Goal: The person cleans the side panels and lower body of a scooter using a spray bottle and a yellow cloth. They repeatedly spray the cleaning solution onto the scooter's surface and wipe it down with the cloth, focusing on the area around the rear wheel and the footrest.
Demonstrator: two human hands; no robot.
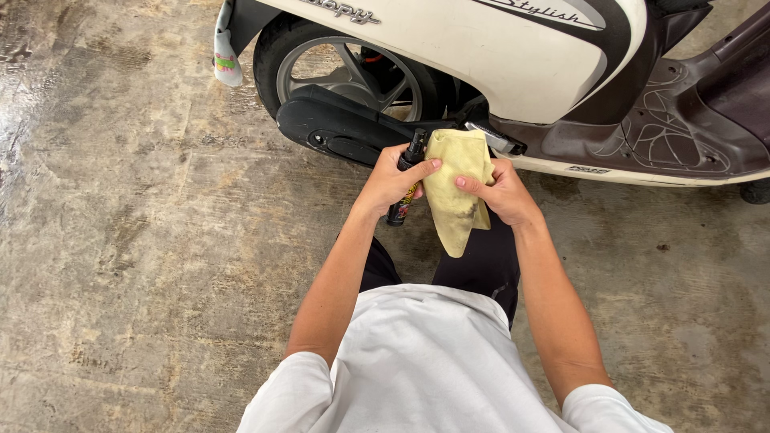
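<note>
Bare concrete floor (144, 240); left hand (391, 180) grips bottle (405, 188), right hand (501, 192) pinches yellow cloth (455, 192) beside scooter (513, 56)

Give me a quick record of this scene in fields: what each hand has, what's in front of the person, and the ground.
left hand: grips a small dark spray bottle, thumb on the cloth
right hand: holds a folded yellow cloth with dark smudges
hands: close together, both touching the cloth
in front: cream and dark brown scooter, rear wheel at left
ground: stained concrete floor
person: white shirt, dark trousers
</note>
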